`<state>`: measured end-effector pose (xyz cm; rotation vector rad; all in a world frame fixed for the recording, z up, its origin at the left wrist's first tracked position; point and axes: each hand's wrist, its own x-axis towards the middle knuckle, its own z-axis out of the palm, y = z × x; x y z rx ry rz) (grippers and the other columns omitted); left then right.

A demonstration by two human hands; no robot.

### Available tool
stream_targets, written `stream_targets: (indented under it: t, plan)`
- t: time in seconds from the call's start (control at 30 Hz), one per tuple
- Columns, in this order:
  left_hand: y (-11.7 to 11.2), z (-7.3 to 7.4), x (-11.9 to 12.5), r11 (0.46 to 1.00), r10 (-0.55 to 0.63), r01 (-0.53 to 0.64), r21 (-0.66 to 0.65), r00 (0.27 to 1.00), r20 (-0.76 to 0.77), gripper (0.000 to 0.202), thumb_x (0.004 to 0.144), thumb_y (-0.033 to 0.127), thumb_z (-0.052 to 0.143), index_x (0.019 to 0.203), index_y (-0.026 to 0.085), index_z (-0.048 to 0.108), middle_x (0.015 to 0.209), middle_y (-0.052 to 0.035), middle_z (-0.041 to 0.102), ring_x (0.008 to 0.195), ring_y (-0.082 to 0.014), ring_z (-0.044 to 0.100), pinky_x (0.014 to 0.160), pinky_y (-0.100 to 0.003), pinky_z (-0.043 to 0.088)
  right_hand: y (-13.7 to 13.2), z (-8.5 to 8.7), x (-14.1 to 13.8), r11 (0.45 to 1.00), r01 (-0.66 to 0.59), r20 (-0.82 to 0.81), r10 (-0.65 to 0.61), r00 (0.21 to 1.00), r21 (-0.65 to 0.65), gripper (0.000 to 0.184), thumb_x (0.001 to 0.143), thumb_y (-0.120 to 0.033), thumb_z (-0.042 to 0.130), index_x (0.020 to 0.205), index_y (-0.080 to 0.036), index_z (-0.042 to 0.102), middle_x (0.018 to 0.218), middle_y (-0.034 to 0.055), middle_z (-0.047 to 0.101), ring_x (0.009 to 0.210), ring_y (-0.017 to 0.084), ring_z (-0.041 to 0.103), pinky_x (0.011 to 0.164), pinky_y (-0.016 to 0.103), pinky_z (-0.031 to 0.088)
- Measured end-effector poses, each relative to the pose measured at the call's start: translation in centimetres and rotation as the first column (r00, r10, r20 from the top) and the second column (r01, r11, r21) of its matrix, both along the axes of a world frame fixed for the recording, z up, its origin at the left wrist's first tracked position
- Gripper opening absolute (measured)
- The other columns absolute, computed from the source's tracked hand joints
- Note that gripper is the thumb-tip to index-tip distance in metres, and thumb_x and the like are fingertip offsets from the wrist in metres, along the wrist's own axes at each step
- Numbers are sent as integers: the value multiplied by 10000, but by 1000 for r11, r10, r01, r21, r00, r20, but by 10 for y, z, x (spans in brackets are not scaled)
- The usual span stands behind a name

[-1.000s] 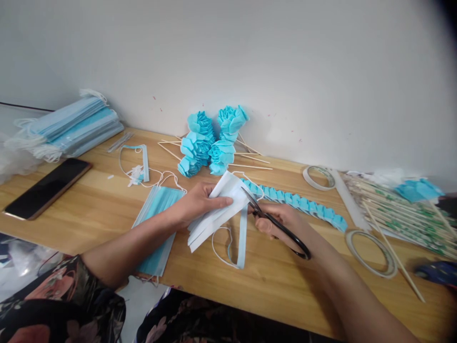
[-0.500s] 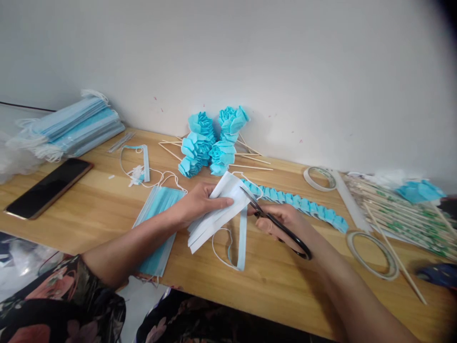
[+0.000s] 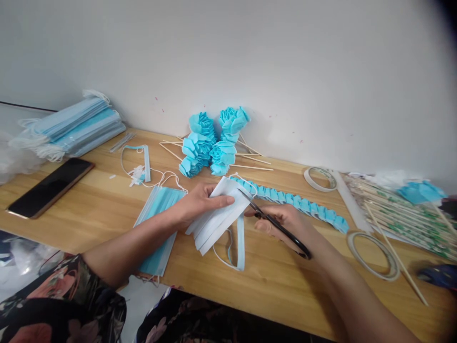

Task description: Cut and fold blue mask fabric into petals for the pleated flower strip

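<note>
My left hand (image 3: 200, 205) pinches a pleated face mask (image 3: 219, 216), white side up, just above the wooden table (image 3: 89, 209). My right hand (image 3: 285, 221) grips black scissors (image 3: 276, 221), whose blades meet the mask's right end. A cut blue edge strip with its ear loop (image 3: 235, 243) hangs down from the mask onto the table. Another blue mask (image 3: 159, 224) lies flat under my left forearm. A long pleated blue strip (image 3: 300, 205) runs to the right behind the scissors.
Several blue mask flowers on sticks (image 3: 212, 143) lie by the wall. A stack of masks (image 3: 71, 126) and a phone (image 3: 50, 186) are at left. Two tape rolls (image 3: 371, 252) (image 3: 319, 177), bamboo skewers (image 3: 403, 214) and offcuts (image 3: 139, 169) lie around.
The scissors have advanced further up along the mask's right end. The mask has dropped and flattened slightly in my left hand, and the cut strip hangs lower.
</note>
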<state>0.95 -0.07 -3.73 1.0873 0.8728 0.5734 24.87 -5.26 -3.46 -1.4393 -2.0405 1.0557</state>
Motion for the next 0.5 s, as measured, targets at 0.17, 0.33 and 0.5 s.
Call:
stream_targets:
  t: [0.17,0.33,0.5]
  plan:
    - [1,-3,-1,999,28,-28,-19,999,20,392,678,408,797,903,103,695,777,-73,710,606,-139,620,546,-248,472,0,-5,1,999,-36,-2,36,999,-11,681,794,-747,520,1000,-148,770,526,-39,381,470,95,326,463,243,287]
    - [3,-6,-2,999,35,-35,-2,999,3,376,683,401,792,889,98,704,765,-82,717,605,-151,629,546,-262,477,-1,0,1,1000,-30,15,31,999,-3,599,795,-712,557,997,-191,773,541,-23,475,501,120,396,488,246,311]
    - [3,-9,-3,999,30,-30,15,1000,-2,380,679,409,796,878,98,707,758,-78,712,596,-146,622,545,-261,479,-1,3,0,998,-32,16,33,999,-52,613,778,-723,566,998,-188,771,574,-8,516,514,132,402,479,250,287]
